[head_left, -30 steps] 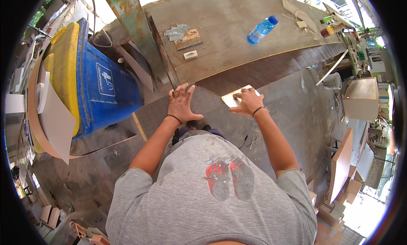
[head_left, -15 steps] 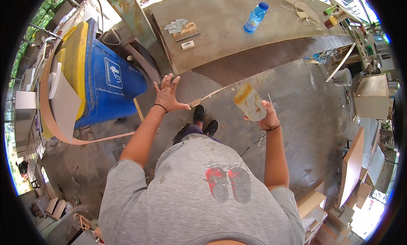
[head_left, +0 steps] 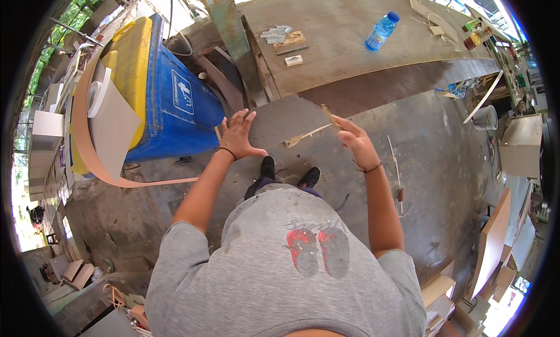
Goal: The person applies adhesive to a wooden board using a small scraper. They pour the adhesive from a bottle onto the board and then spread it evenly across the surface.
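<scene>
- Thin wooden strip (head_left: 328, 113) sits pinched edge-on in the fingers of the right hand (head_left: 356, 140), raised above the concrete floor (head_left: 431, 156)
- Left hand (head_left: 239, 136) is spread flat with fingers splayed, grasping nothing, just beside the blue bin (head_left: 175, 104)
- Long workbench (head_left: 350, 39) beyond carries a blue bottle (head_left: 382, 31)
- Black shoes (head_left: 289, 171) show below the hands

Bright daylight, soft shadows, blown-out corners, strong fisheye bending, dark rim.
</scene>
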A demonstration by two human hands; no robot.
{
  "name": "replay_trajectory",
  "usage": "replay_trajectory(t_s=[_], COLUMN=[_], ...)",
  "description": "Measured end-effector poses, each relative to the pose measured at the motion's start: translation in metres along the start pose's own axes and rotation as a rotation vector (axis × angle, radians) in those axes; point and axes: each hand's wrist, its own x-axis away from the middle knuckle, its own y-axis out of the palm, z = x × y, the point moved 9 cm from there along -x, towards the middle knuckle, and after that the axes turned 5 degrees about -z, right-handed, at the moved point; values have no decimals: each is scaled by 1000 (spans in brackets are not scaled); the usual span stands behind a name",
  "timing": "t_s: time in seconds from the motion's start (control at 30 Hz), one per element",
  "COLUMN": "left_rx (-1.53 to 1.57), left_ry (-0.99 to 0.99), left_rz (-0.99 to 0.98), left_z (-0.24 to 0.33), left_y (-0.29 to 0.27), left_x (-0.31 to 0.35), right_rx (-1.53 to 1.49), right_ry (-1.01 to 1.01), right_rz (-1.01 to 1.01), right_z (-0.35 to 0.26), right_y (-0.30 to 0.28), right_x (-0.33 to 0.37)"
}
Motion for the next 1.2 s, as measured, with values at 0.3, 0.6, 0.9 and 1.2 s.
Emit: replay_trajectory(t_s=[0.3,0.6,0.9,1.2], left_rx=[94,112,129,149], left_ry=[68,64,47,31], left_rz=[117,112,33,-6], left_z=[3,3,4,2], left_y=[1,-1,-1,1], left_x=[2,1,-1,-2], right_rx=[1227,1308,1306,1329], right_ry=[-1,90,219,258], right_rz=[245,260,139,71], right_z=[8,32,2,9], right_y=[98,107,107,106], right_x=[-80,-108,-110,-115])
